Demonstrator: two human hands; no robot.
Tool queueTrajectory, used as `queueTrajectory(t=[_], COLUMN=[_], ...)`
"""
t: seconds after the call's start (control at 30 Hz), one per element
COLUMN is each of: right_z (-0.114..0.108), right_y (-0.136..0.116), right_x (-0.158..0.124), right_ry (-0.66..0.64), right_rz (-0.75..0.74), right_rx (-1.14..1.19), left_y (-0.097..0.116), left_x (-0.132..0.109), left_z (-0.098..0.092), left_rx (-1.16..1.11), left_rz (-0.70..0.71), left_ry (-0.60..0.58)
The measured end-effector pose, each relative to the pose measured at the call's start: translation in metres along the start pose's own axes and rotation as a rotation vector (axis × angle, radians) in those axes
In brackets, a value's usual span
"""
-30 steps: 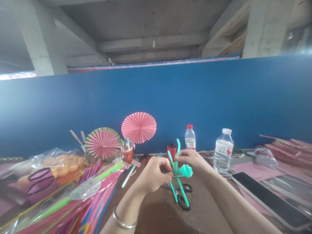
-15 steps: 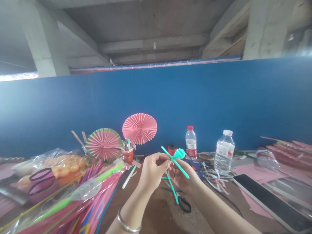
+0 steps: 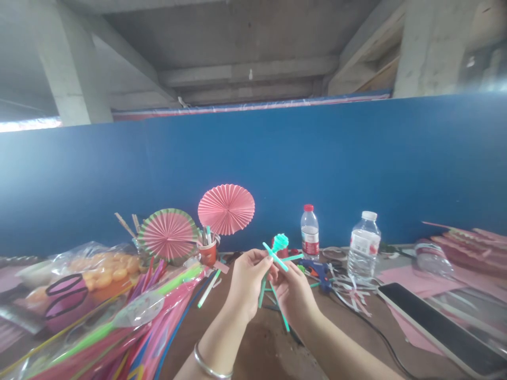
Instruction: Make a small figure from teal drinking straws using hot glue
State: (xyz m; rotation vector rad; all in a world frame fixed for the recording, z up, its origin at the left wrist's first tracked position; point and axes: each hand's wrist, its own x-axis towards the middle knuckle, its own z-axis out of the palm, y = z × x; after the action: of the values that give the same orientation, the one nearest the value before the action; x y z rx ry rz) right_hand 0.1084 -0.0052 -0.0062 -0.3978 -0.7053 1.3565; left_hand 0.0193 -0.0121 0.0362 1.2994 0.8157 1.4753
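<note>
Both hands meet over the middle of the table on a turquoise pipe cleaner piece (image 3: 280, 242), which has a coiled, bunched head at the top and straight stems jutting out crosswise and downward. My left hand (image 3: 249, 279) pinches it between thumb and forefinger where the stems cross. Closed around the stems from the other side is my right hand (image 3: 293, 287), its fingertips close to the left ones and partly hidden. Below the hands, scissors lie on the table, mostly covered by my right hand and wrist. A blue glue gun (image 3: 325, 274) lies just beyond my right hand.
On the left lie plastic-wrapped colourful pipe cleaners (image 3: 138, 311) and a bag of orange balls (image 3: 111, 266). Pink paper fans (image 3: 226, 209) and a red pen cup (image 3: 208, 253) stand behind. Rightward are two bottles (image 3: 310, 232), white ribbon scraps (image 3: 354, 293) and a phone (image 3: 439, 327).
The turquoise piece has turned and shifted slightly left, its head now more upright. My right hand has come up and left, closing around the stems and covering the scissors more.
</note>
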Motion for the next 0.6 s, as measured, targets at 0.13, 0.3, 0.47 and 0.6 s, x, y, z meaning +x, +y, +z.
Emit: queueTrajectory(t=[0.13, 0.3, 0.47, 0.6], right_z=[0.002, -0.001, -0.001, -0.002], right_y=[-0.004, -0.013, -0.02, -0.017], right_x=[-0.002, -0.001, -0.001, 0.001], right_ry=[-0.001, -0.036, -0.054, -0.051], right_rz=[-0.126, -0.236, -0.231, -0.188], right_rx=[-0.122, -0.323, -0.425, -0.417], left_y=[0.0, 0.001, 0.005, 0.004], left_x=[0.003, 0.003, -0.001, -0.001], left_z=[-0.003, -0.004, 0.0, 0.0], left_rx=[-0.048, -0.037, -0.012, 0.026], left_rz=[0.0, 0.022, 0.038, 0.053], left_ry=[0.062, 0.146, 0.125, 0.114])
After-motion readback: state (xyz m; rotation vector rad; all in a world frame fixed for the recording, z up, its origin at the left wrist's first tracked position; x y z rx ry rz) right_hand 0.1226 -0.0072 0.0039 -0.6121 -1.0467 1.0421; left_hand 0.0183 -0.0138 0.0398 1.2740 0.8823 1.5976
